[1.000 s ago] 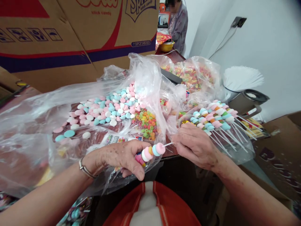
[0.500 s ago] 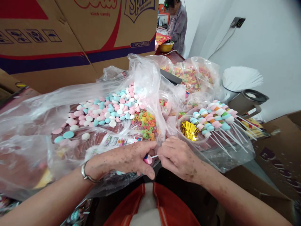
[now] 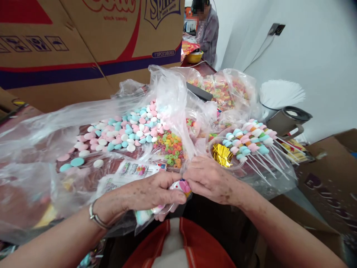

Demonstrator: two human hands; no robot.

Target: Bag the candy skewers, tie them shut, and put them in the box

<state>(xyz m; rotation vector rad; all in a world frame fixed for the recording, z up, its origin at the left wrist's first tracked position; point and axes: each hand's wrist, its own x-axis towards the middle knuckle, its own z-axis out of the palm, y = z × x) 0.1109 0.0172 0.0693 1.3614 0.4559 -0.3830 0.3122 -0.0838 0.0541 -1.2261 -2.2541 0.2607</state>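
Note:
My left hand [image 3: 153, 191] is closed around a clear candy bag [image 3: 181, 186] with a printed pink and white end. Its other end, with pale blue and white candy inside, pokes out below my palm. My right hand [image 3: 210, 180] has its fingers pinched at the bag's printed end, touching my left fingertips; the stick is hidden there. Just beyond my left hand lie flat printed bags [image 3: 139, 169]. Past my hands are ring-shaped candies [image 3: 173, 149] and a heap of pink, blue and white round candies [image 3: 125, 130]. Candy skewers [image 3: 251, 137] and gold twist ties [image 3: 222, 155] sit right of my right hand.
A large carton [image 3: 92, 44] stands at the back left. A bag of ring candies [image 3: 225, 89], white sticks [image 3: 281, 93] and a lidded mug [image 3: 290, 119] are at the back right. An open carton [image 3: 329, 178] stands at the right. Another person [image 3: 208, 33] works far back.
The bag's printed end has come up between my hands, and the white stick that showed there is now hidden. My left thumb has closed over the bag. The view has shifted slightly.

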